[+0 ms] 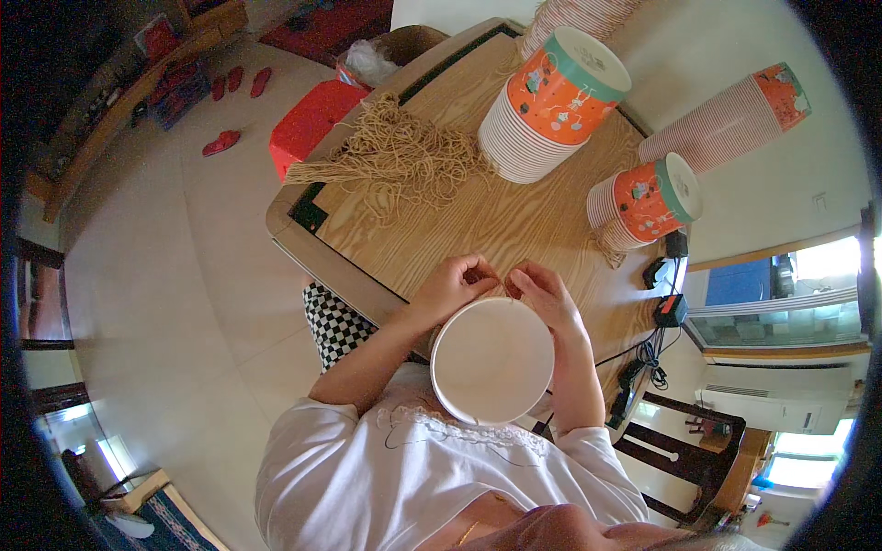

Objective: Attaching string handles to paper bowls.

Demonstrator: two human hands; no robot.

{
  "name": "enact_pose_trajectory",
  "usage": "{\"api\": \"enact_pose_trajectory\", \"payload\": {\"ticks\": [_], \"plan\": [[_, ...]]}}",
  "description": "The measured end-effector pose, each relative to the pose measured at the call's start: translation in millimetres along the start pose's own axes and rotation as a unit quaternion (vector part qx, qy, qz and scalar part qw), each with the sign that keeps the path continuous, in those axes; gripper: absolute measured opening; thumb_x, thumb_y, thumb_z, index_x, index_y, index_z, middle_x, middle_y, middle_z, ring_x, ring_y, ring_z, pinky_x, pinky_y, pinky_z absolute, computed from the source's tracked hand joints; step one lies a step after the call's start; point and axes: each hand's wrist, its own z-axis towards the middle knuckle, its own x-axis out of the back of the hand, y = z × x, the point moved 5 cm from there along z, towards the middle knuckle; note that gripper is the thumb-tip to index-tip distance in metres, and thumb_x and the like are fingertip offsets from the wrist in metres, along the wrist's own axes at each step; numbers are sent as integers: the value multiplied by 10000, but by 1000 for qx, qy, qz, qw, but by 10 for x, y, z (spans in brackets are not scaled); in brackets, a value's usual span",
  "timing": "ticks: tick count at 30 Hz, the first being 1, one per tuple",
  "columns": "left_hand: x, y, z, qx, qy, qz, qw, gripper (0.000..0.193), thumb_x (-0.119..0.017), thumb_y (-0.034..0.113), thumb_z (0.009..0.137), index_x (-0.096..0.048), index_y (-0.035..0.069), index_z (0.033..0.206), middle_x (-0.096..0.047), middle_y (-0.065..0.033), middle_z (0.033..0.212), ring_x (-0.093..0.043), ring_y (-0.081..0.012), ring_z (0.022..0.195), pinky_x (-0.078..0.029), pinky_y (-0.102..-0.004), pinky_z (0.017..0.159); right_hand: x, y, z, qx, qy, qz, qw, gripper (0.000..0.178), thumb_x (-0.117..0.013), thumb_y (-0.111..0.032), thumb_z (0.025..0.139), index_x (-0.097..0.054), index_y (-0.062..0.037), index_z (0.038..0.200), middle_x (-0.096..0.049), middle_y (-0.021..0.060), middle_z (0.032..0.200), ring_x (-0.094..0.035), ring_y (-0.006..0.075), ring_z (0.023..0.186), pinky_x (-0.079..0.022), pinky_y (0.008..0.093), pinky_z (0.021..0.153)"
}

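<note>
A white paper bucket (492,363) is tilted with its open round mouth facing me, close against my chest at the table's near edge. My left hand (457,286) is at the bucket's far rim, its thumb and fingers pinched together. Right beside it, my right hand (544,292) is also closed in a pinch at the same rim. Something thin and brownish shows between the fingertips, too small to name for sure. A loose heap of tan twine (404,156) lies on the far left of the wooden table (441,243).
Beyond my hands stand a tall stack of orange-and-green printed paper buckets (537,119) and a shorter stack (638,202). Another long stack (735,119) is behind them. A red stool (312,124) is beside the table's left side. Black cables and adapters (657,344) lie at the right edge.
</note>
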Motion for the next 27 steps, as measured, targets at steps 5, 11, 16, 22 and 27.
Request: {"api": "enact_pose_trajectory", "payload": {"ticks": [5,11,16,22,27], "plan": [[12,102,-11,-61,42,62,995,92,-634,76,777,-601,12,836,-627,-80,732,-599,-139,622,-478,-272,569,-4,-39,37,-12,-27,-86,996,162,-565,-160,862,-580,-9,807,-535,-15,715,-479,59,671,-387,208,579],[16,225,-45,-73,49,80,993,99,-637,62,767,-581,-4,813,-622,-104,749,-618,-183,642,-484,-292,568,32,-44,59,-10,-35,-153,988,103,-589,-103,836,-583,-1,836,-547,-7,727,-494,53,658,-400,201,556],[27,314,-74,-125,82,122,981,123,-638,125,782,-598,20,830,-599,-82,692,-571,-147,581,-457,-284,516,24,-113,53,40,-42,-137,989,128,-596,-135,819,-616,-15,857,-598,13,704,-527,74,638,-443,233,559],[34,371,-58,-162,101,126,974,111,-630,120,789,-599,22,830,-597,-86,728,-588,-174,602,-465,-290,531,-4,-240,-16,5,-18,-80,997,105,-585,-115,831,-584,-11,842,-552,-9,716,-495,47,661,-396,193,571],[22,408,-66,-191,103,133,967,87,-632,95,784,-597,25,820,-597,-83,744,-589,-179,632,-465,-289,539,19,-241,-20,23,-28,-93,995,89,-594,-106,823,-570,-23,805,-540,-23,699,-483,35,641,-379,186,544]]}}
